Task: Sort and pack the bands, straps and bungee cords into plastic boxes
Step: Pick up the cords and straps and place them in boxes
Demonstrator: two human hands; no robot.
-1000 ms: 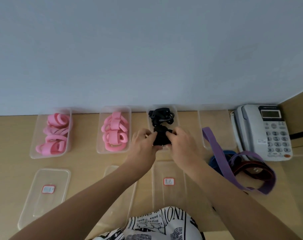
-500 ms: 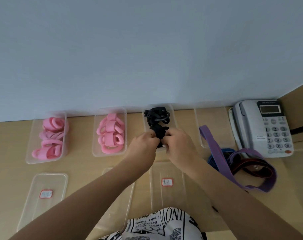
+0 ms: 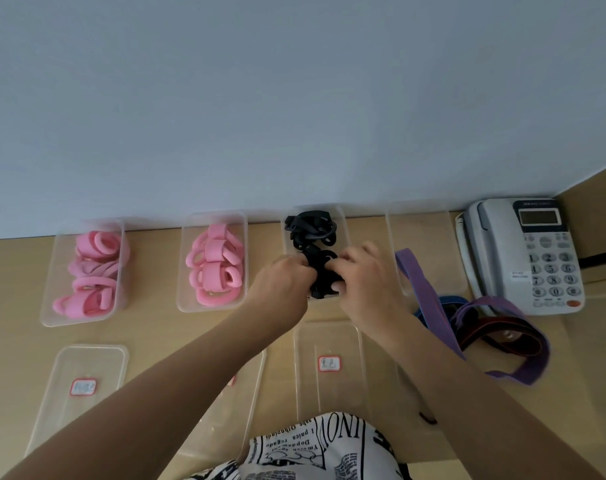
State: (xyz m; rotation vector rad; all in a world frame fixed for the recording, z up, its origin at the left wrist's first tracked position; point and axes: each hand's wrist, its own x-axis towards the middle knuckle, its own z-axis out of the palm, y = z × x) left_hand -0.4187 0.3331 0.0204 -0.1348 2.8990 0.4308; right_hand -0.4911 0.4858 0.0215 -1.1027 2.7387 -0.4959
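Note:
Both hands meet over the third clear box (image 3: pixel 343 220) at the back of the table. My left hand (image 3: pixel 284 282) and my right hand (image 3: pixel 363 275) grip a bundled black cord (image 3: pixel 320 271) between them, held low over the near half of that box. More black cords (image 3: pixel 310 228) lie in its far half. Two boxes on the left, the far left box (image 3: pixel 48 306) and the second box (image 3: pixel 183 303), hold pink bands (image 3: pixel 93 271). A fourth box (image 3: pixel 422 237) to the right looks empty. A purple strap (image 3: pixel 429 303) lies over blue and dark red straps (image 3: pixel 502 332).
Three clear lids with red-edged labels lie in the front row: one at the left (image 3: pixel 83 386), one half hidden under my left forearm (image 3: pixel 239 403), one in the middle (image 3: pixel 329 363). A grey desk phone (image 3: pixel 523 251) stands at the right. The wall runs close behind the boxes.
Both hands have carried the black bundle a little farther and lower into the third box, closing in on it. The camera view has shifted slightly.

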